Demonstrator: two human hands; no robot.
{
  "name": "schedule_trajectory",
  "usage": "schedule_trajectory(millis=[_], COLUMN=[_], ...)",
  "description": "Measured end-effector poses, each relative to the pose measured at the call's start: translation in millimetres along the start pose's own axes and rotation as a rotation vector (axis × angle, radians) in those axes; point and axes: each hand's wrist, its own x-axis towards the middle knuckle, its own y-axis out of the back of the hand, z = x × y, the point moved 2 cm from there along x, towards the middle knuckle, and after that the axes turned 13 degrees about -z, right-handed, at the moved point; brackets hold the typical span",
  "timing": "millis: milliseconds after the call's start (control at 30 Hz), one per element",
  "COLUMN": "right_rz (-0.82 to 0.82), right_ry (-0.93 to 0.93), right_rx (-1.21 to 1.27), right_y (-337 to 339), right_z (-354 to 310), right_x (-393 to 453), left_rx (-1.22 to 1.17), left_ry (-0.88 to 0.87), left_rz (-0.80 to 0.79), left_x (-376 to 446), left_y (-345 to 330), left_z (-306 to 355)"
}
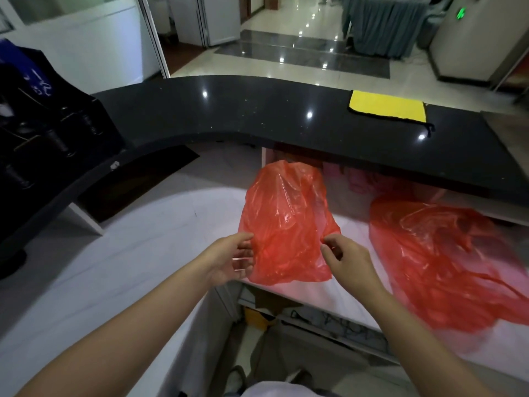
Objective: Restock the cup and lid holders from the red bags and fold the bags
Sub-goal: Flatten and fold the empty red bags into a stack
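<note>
Bag [286,222] lies at counter [143,253] near edge; left fingers [243,255] spread against it, right fingers [329,247] pinch its rim

translucent red bag [283,224], second red bag [446,259]; yellow cloth [388,106], speckled black counter [257,110], white worktop [114,267]

floor [286,67]: glossy pale tiles, light glints | counter [229,110]: curved, black | worktop [128,253]: white
</note>
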Motion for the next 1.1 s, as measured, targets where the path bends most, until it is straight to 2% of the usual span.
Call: schedule_trajectory(millis=[200,367,467,600,700,900,967,1100], right_rz=[0.014,0.042,0.05,0.017,0.066,0.224,0.237,0.215], right_ry=[0.007,-0.017,-0.047,-0.115,-0.159,-0.399,-0.429,-0.413], right_rx=[-0.03,-0.011,0.017,0.178,0.285,0.638,0.701,0.787], right_y=[-3,-4,-1,2,4,5,4,-3], right_z=[5,19,31,52,69,122,131,133], right_x=[6,16,24,34,43,61,62,66], left_rx=[-0.065,0.016,-0.012,0.059,0.126,-0.044,-0.075,-0.116], left_ry=[0.008,-0.088,-0.157,-0.248,-0.292,-0.308,-0.313,-0.32], left_rz=[-0.02,0.125,0.226,0.399,0.5,0.673,0.693,0.631], left_x=[1,6,6,7,8,5,6,12], left_y=[5,28,55,102,138,200,211,211], left_z=[-1,8,17,23,22,8,4,-3])
